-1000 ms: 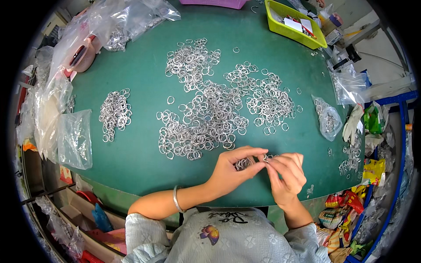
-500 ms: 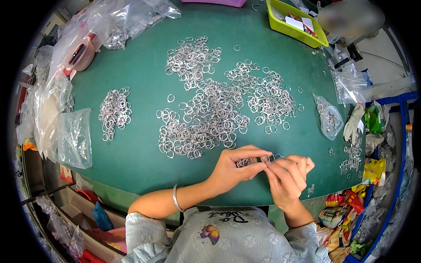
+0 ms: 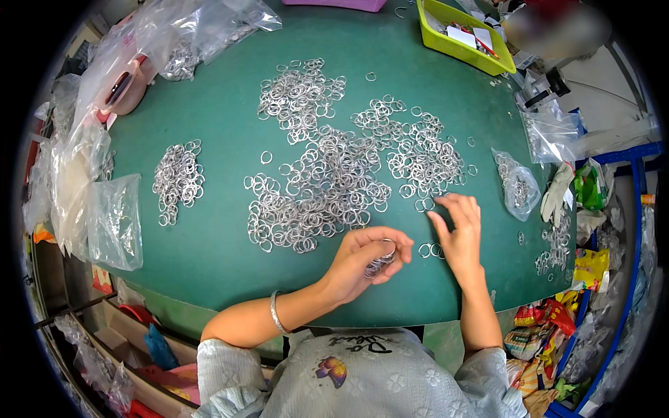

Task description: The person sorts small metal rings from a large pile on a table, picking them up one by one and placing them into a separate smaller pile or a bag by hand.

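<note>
Silver metal rings lie in loose heaps on the green tabletop. My left hand is closed around a bunch of metal rings that shows between its thumb and fingers. My right hand reaches forward with thumb and fingertips apart. Its fingertips are by a few rings at the near edge of the right heap; I cannot tell whether they touch. Two or three rings lie between my hands. In front of my left hand spreads the large middle heap.
A far heap and a left heap of rings share the green table. Clear plastic bags and a pink bowl line the left side. A yellow-green basket stands far right, with a bag of rings and glove nearer.
My hands have parted. The right hand has moved forward to the right heap, its fingers opening from a pinch. My left hand has drawn slightly left, keeping its bunch of rings.
</note>
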Demonstrator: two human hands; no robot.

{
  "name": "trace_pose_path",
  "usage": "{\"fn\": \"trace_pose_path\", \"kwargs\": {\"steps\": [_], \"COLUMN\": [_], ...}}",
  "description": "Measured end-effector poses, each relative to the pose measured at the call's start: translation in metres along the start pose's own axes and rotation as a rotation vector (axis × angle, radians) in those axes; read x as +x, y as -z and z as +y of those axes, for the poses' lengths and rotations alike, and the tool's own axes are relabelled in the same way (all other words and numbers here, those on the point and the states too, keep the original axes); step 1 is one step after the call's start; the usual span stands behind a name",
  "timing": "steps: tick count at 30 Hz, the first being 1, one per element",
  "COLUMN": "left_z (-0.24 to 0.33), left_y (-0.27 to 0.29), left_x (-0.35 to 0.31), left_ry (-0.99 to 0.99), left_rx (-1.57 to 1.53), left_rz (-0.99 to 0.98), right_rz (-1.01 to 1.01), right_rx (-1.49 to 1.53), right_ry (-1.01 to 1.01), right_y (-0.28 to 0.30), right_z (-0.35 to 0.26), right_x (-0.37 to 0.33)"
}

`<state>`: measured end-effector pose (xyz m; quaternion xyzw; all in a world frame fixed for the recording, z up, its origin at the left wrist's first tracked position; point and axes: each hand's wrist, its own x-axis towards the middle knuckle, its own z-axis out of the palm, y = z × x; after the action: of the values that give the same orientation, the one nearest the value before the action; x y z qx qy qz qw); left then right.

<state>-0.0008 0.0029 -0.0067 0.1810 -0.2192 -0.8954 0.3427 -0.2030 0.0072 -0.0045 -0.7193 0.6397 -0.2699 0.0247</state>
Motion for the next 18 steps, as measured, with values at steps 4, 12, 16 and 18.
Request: {"fn": "trace_pose_path", "kwargs": {"steps": [4,12,16,18], "left_z": [-0.0003,-0.0037,-0.0023,-0.0030], "left_y": [-0.0067,-0.0006,-0.0040,-0.0047], "left_x": [0.0025,0.0031,0.0042,0.0047], "left_ry": [-0.057,0.104,0.099,0.074], "left_rx": [0.029,0.095,0.119,0.162], "left_rz": [0.091,0.086,0.089,0.110], "right_rz": [-0.016,0.009,0.016,0.048], "right_rx": [-0.032,-0.024,-0.090,0.165], "right_ry": [0.025,-0.014,0.014,-0.077], "right_y": [-0.0039,-0.0077,-0.0047,-0.0008], "right_z": [0.0024,0.0033,0.0075,0.0047], "right_x": [-0.0024,-0.0009,-0.0028,-0.0053]}}
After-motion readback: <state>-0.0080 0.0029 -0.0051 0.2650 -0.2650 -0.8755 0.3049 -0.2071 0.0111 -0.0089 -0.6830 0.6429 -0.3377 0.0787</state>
